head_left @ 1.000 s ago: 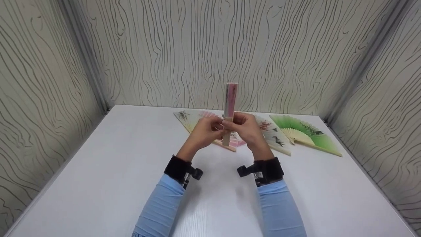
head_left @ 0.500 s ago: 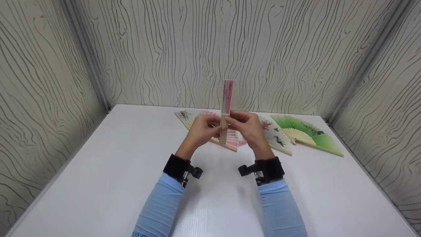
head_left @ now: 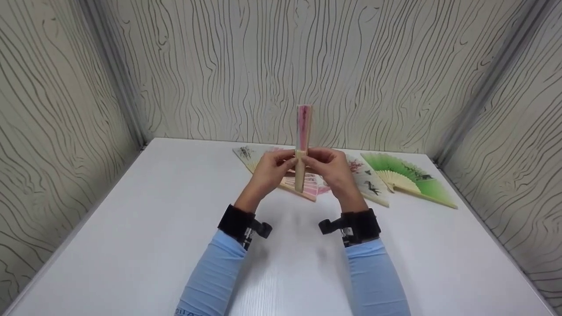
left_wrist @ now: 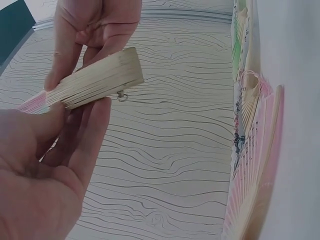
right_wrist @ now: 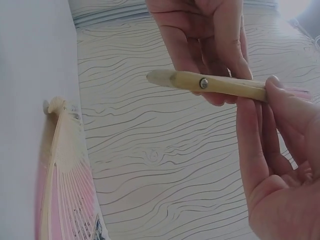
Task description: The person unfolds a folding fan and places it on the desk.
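Both hands hold a folded hand fan (head_left: 300, 173) upright above the table. Its pink pleated end points up, and the pale wooden ribs point down. My left hand (head_left: 267, 175) pinches it from the left and my right hand (head_left: 336, 173) from the right, thumbs on the near side. The left wrist view shows the stacked ribs (left_wrist: 100, 80) and a small metal loop (left_wrist: 122, 96) at the pivot. A round rivet (right_wrist: 203, 83) stands out on the wooden side in the right wrist view. Some fingertips are hidden behind the fan.
Spread on the white table (head_left: 153, 210) behind the hands lie a pink-and-white fan (head_left: 311, 189), a white fan with a bird (head_left: 371, 186) and a green fan (head_left: 406, 175). They are partly overlapping. Wood-patterned walls (head_left: 281, 66) enclose the back and sides.
The folded fan has turned about its length, bringing a pale wooden side toward the head camera. It has also risen and shifted slightly left. The left thumb has moved higher on the ribs.
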Tool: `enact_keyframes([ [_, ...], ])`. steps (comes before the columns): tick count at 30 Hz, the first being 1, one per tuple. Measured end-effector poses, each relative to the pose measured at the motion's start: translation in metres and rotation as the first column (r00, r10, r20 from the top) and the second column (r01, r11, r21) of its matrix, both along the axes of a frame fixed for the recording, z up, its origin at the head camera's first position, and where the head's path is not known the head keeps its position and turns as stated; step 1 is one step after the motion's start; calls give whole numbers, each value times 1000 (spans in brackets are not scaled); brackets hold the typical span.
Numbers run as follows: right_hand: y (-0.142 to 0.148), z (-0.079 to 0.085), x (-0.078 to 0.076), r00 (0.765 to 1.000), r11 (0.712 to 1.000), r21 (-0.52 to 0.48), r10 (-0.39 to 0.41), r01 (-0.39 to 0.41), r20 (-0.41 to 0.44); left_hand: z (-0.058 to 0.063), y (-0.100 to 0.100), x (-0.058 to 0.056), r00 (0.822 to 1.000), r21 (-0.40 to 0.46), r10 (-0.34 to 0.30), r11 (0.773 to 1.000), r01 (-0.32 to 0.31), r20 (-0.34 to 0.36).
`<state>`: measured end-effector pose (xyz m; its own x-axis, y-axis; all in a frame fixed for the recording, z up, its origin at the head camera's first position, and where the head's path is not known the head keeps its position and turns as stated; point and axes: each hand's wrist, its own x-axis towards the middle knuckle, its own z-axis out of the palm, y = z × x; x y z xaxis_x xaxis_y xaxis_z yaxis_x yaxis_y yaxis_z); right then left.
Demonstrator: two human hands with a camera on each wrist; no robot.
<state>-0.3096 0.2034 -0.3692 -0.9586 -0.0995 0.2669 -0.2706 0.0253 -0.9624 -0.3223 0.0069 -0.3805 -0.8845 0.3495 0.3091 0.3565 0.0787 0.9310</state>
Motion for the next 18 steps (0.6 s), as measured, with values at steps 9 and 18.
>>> enact_keyframes([
  [9, -8, -1, -2, 999, 999, -8, -48, 47, -6, 0, -1, 0, 998, 43, 62, 997, -62, 2],
  [18, -6, -2, -2, 999, 997, -62, -49, 48, -9, 2, 1, 2, 993, 44, 115, 993, -113, -33],
])
